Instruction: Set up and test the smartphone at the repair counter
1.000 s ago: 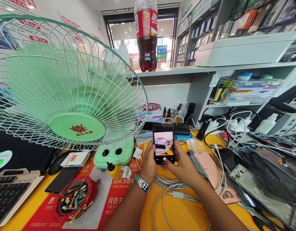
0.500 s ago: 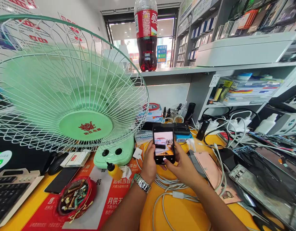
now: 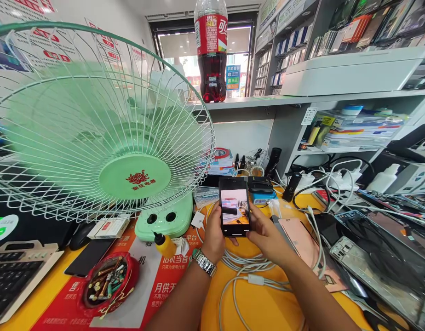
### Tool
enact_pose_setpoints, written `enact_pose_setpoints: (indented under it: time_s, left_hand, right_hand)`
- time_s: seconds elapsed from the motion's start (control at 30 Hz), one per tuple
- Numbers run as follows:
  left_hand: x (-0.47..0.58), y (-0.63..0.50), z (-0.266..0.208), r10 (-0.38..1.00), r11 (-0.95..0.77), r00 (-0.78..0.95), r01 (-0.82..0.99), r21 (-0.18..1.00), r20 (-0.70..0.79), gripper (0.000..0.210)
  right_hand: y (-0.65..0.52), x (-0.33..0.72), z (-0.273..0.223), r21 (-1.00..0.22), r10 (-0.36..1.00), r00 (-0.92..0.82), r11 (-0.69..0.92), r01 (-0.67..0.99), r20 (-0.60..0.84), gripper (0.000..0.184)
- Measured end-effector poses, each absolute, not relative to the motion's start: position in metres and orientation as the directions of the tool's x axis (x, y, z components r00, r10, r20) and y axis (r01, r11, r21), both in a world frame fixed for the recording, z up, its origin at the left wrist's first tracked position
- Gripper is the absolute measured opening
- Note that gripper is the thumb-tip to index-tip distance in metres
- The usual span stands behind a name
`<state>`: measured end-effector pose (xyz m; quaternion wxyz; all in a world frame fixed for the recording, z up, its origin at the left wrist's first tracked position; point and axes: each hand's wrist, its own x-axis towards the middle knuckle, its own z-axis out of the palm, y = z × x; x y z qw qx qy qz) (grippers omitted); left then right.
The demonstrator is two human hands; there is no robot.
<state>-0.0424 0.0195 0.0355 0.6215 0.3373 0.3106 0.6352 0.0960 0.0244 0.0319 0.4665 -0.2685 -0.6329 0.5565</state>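
Note:
A black smartphone [image 3: 234,207] is held upright in the middle of the view, its lit screen showing a picture of the desk area behind it. My left hand [image 3: 213,236] grips its left edge, with a metal watch [image 3: 204,263] on the wrist. Along the lower right edge, my right hand [image 3: 266,232] is closed on the phone too, thumb near the bottom corner. The fingers behind the phone are mostly hidden. Below both hands lie coiled grey-white cables [image 3: 247,264] on the yellow desk top [image 3: 264,310].
A green fan [image 3: 134,177] fills the left side. In front of it are a red ashtray [image 3: 128,285] full of butts and a yellow bottle [image 3: 166,246]. Phone parts [image 3: 364,264] and cables crowd the right. A cola bottle [image 3: 212,55] stands on the shelf above.
My right thumb has moved off the screen's lower middle to the phone's right corner. The screen's shutter button no longer shows. The fan head has turned slightly right.

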Motion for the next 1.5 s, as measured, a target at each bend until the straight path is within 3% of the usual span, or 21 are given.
enact_pose_setpoints:
  time_s: [1.07, 1.5]
  left_hand:
    - [-0.0449, 0.0202, 0.0281, 0.996, -0.055, 0.03, -0.526, 0.848, 0.084, 0.041]
    - [-0.0443, 0.0202, 0.0272, 0.995, -0.062, 0.03, -0.524, 0.849, 0.092, 0.041]
  right_hand:
    - [0.021, 0.0954, 0.0395, -0.962, 0.858, -0.435, 0.232, -0.143, 0.272, 0.071]
    - [0.0226, 0.0962, 0.0349, -0.959, 0.853, -0.44, 0.258, -0.115, 0.282, 0.078]
